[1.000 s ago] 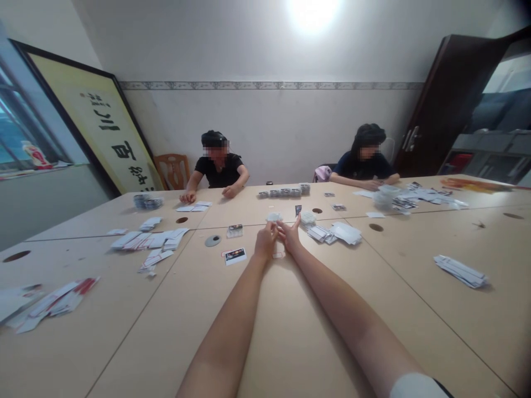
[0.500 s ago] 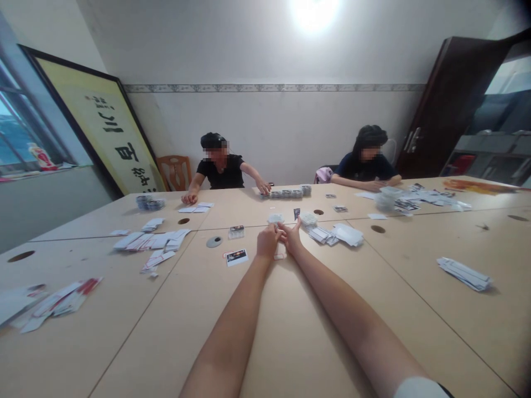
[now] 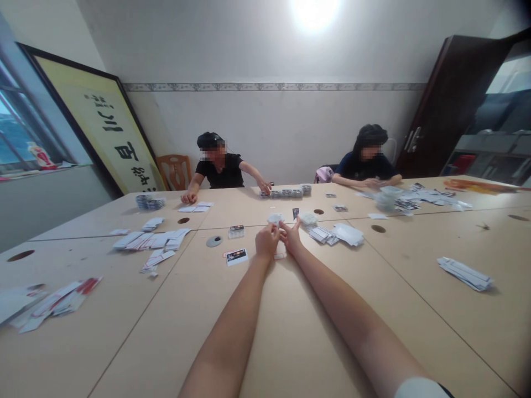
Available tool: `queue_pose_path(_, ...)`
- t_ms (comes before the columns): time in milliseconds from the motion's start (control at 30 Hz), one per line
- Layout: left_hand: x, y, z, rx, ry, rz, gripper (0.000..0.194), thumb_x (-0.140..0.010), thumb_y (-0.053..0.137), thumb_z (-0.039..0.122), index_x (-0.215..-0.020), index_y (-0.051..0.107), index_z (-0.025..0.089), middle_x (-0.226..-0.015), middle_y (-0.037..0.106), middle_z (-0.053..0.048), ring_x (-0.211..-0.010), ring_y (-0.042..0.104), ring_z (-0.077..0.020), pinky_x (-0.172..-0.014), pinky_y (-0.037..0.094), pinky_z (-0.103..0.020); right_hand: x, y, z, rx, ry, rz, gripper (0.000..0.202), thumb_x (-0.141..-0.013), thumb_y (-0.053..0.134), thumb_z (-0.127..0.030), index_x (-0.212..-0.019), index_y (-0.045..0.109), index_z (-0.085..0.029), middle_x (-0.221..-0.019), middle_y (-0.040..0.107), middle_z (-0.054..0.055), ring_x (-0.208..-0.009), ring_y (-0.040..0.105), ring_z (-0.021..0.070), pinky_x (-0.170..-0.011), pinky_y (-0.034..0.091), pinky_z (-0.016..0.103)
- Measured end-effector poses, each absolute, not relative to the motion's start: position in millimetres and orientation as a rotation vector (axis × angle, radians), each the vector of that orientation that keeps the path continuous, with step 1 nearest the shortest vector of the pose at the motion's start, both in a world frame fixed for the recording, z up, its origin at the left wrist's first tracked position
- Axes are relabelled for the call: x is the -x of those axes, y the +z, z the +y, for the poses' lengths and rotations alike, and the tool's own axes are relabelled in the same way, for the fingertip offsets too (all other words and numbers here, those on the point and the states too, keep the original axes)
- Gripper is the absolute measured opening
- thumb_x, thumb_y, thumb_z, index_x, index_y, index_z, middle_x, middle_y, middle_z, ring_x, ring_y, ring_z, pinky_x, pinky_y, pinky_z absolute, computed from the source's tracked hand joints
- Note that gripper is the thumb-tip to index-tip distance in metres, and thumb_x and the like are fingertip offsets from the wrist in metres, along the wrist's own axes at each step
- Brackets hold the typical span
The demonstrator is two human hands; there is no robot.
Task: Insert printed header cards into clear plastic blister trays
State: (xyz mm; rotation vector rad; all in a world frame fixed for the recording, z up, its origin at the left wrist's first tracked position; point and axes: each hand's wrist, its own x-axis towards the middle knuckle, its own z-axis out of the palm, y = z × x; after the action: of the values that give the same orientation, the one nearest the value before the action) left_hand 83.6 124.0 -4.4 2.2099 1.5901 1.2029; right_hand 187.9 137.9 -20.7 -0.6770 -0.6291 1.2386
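Close together over the middle of the table are my left hand (image 3: 267, 241) and my right hand (image 3: 292, 237), their fingertips meeting. Curled fingers on my left hand hide whatever they grip. A small dark printed card (image 3: 296, 213) stands up at the tip of my right hand, seemingly held there. Just beyond my fingers lie clear plastic pieces (image 3: 274, 218) and a pile of clear plastic cases (image 3: 308, 219). Under my wrists a red-outlined white card (image 3: 280, 255) lies flat. Left of my hands are a clear case with a dark insert (image 3: 236, 231) and a printed picture card (image 3: 237, 257).
White paper strips (image 3: 153, 241) are spread at left, with more stacks (image 3: 323, 235) right of my hands and a bundle (image 3: 464, 273) far right. Two people sit opposite; one person's hand (image 3: 263, 184) touches a row of stacked cases (image 3: 286, 193). Cable holes (image 3: 378, 229) pierce the table.
My left hand's fingers have shifted slightly, and the small dark card has tilted a little. Both arms stay nearly in place.
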Motion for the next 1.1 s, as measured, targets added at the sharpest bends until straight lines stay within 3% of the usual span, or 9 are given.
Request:
queue_pose_path(200, -83.2, -7.8, 128.1, -2.144, 1.283, 1.527, 0.012, -0.094, 0.06, 0.027, -0.093, 0.07, 0.021, -0.094, 0.078, -0.007, -0.088, 0.073, -0.02, -0.081, 0.05, -0.028, -188.5, -18.0, 136.0, 0.68, 1.259, -0.618, 0.109, -0.078, 0.074, -0.021, -0.155, -0.001, -0.037, -0.084, 0.074, -0.001, -0.057, 0.07, 0.015, -0.053, 0.058, 0.024)
queue_pose_path(500, -80.6, -10.0, 133.1, -2.006, 1.422, 1.474, 0.014, -0.095, 0.056, 0.028, -0.095, 0.067, 0.02, -0.092, 0.078, -0.006, -0.079, 0.073, -0.0182, -0.074, 0.052, -0.026, -191.2, -19.7, 140.7, 0.696, 1.282, -0.573, 0.092, -0.089, 0.063, -0.026, -0.156, 0.0, -0.037, -0.079, 0.073, -0.003, -0.057, 0.068, 0.0144, -0.05, 0.056, 0.023)
queue_pose_path(800, -77.3, -9.4, 134.4, -1.888, 1.554, 1.557, 0.02, -0.099, 0.043, 0.029, -0.095, 0.061, 0.021, -0.085, 0.074, -0.006, -0.079, 0.072, -0.0183, -0.074, 0.051, -0.027, -193.3, -22.0, 147.0, 0.663, 1.293, -0.534, 0.063, -0.098, 0.048, -0.028, -0.153, 0.018, -0.041, -0.091, 0.071, -0.004, -0.066, 0.071, 0.0129, -0.058, 0.06, 0.028)
queue_pose_path(933, -75.1, -11.8, 136.8, -1.841, 1.566, 1.619, 0.019, -0.101, 0.039, 0.027, -0.102, 0.058, 0.022, -0.08, 0.073, -0.004, -0.073, 0.072, -0.018, -0.069, 0.049, -0.026, -193.5, -20.8, 146.8, 0.654, 1.317, -0.541, 0.05, -0.1, 0.045, -0.031, -0.148, 0.031, -0.036, -0.094, 0.073, -0.001, -0.068, 0.073, 0.0146, -0.059, 0.06, 0.03)
queue_pose_path(1100, -74.2, -9.7, 133.9, -1.833, 1.585, 1.653, 0.022, -0.103, 0.034, 0.027, -0.103, 0.056, 0.022, -0.078, 0.073, -0.003, -0.069, 0.071, -0.0169, -0.068, 0.049, -0.025, -194.2, -17.7, 144.3, 0.634, 1.336, -0.534, 0.045, -0.101, 0.046, -0.033, -0.144, 0.034, -0.035, -0.094, 0.074, 0.0, -0.072, 0.074, 0.0168, -0.066, 0.061, 0.035)
